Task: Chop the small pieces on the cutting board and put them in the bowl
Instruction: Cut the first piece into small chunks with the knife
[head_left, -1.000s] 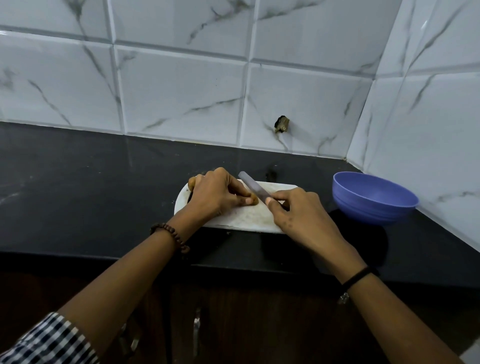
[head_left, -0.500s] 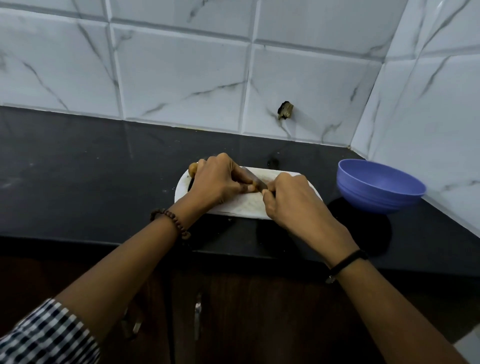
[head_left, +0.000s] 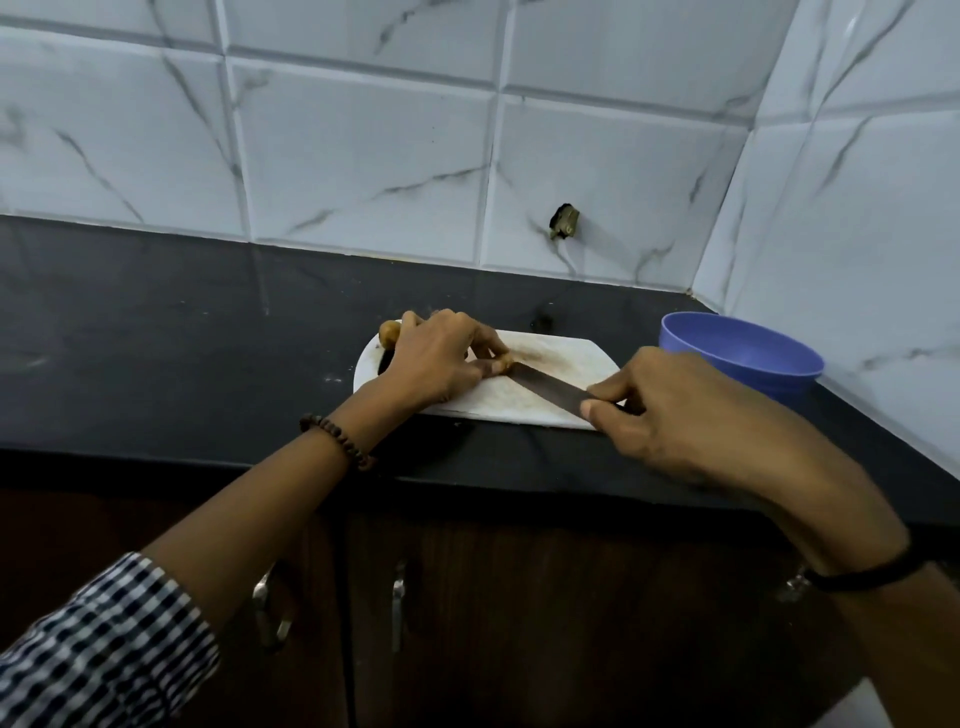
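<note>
Barely visible piece (head_left: 506, 360) (knife (head_left: 551, 387) handle hidden)

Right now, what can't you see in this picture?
Head view:
- The tan piece: mostly covered by the left hand holding it on the cutting board.
- The knife handle: buried in the right hand.
- The bowl bottom: behind its near wall.

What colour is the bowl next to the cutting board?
The bowl is blue with a purplish tint, seen in the head view, the only one here.
</note>
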